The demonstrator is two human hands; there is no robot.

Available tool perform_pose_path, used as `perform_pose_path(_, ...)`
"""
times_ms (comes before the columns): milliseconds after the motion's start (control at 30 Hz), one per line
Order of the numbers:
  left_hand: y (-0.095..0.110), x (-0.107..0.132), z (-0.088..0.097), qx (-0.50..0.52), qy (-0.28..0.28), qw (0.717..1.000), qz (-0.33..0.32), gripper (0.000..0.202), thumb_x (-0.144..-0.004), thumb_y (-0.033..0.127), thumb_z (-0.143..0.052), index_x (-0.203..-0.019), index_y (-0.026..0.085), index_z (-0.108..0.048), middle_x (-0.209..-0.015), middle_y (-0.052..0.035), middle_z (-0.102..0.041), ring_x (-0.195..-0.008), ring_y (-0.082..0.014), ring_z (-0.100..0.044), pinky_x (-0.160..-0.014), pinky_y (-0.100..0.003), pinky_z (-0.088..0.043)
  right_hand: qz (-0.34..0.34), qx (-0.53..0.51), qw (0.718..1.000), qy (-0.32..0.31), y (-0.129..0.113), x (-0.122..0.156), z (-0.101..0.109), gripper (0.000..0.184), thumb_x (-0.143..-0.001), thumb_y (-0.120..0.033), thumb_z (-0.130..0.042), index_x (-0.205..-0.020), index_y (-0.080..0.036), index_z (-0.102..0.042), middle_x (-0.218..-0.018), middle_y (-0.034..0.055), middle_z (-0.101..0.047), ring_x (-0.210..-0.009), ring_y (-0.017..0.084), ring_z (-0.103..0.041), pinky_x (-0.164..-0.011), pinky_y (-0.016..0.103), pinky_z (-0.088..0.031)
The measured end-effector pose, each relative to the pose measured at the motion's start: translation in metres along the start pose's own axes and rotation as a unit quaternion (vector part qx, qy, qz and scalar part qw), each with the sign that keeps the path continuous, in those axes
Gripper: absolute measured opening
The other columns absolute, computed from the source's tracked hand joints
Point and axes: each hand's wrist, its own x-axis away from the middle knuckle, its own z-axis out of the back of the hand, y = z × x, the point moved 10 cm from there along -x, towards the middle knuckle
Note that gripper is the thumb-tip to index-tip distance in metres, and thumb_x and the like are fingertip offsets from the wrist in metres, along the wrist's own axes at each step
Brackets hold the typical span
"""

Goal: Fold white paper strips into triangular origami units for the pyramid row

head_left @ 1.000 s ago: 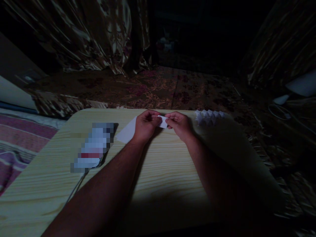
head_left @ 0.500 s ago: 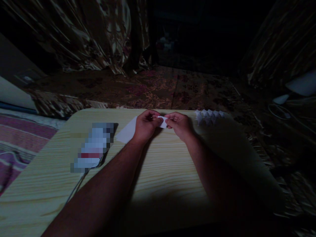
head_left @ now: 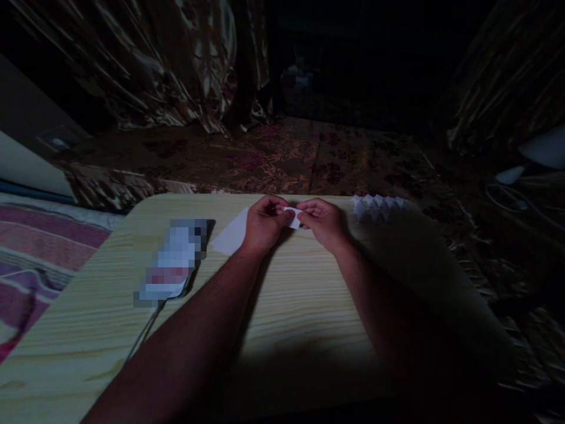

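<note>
My left hand (head_left: 263, 227) and my right hand (head_left: 322, 223) meet near the far edge of a light wooden table (head_left: 282, 318). Both pinch a small white piece of paper (head_left: 293, 217) between thumbs and fingertips, just above the tabletop. A flat white paper sheet (head_left: 229, 234) lies on the table, partly under my left hand. A row of several small folded white paper pieces (head_left: 378, 207) sits to the right of my right hand, close to the far edge.
A pixelated object (head_left: 174, 262) lies on the table's left part with a thin cable (head_left: 143, 335) running toward the near edge. Dark patterned fabric (head_left: 282, 159) lies beyond the table. A striped cloth (head_left: 39, 247) is at the left. The room is dim.
The hands stay in place and keep working the small paper between the fingertips; the view has shifted slightly. Nothing was let go.
</note>
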Motion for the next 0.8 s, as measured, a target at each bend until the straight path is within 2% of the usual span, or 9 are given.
perform_pose_path(233,0.0009,0.0003,0.0012,-0.011,0.011,1.0,-0.008,0.02,-0.061,0.022,-0.073,-0.076,0.017,-0.061,-0.068,0.0023,-0.056,-0.059,-0.0091,-0.05,-0.057,-0.022,-0.041,0.003,-0.013,1.0,-0.001,0.0,-0.0001,-0.0006,0.021,-0.066,-0.026,-0.069,-0.084,-0.016,-0.065,-0.07,0.0007,-0.065,-0.06,0.011,-0.06,-0.051,0.022,-0.048)
perform_pose_path(600,0.004,0.0008,-0.0015,-0.013,-0.003,1.0,-0.021,0.018,-0.061,0.019,-0.072,-0.075,0.017,-0.059,-0.067,0.0022,-0.057,-0.058,-0.0089,-0.049,-0.056,-0.022,-0.041,0.007,-0.001,1.0,0.013,-0.0007,-0.0003,0.0018,0.015,-0.067,-0.027,-0.067,-0.078,-0.016,-0.065,-0.065,0.0003,-0.066,-0.058,0.011,-0.06,-0.051,0.022,-0.048)
perform_pose_path(800,0.0004,0.003,-0.0072,-0.018,-0.02,1.0,0.002,0.019,-0.061,0.022,-0.072,-0.077,0.018,-0.062,-0.066,0.0012,-0.061,-0.055,-0.0101,-0.052,-0.053,-0.022,-0.041,0.009,0.011,1.0,0.015,-0.0019,0.0001,0.0014,0.013,-0.067,-0.026,-0.067,-0.076,-0.017,-0.065,-0.065,-0.0001,-0.065,-0.057,0.011,-0.059,-0.052,0.023,-0.047)
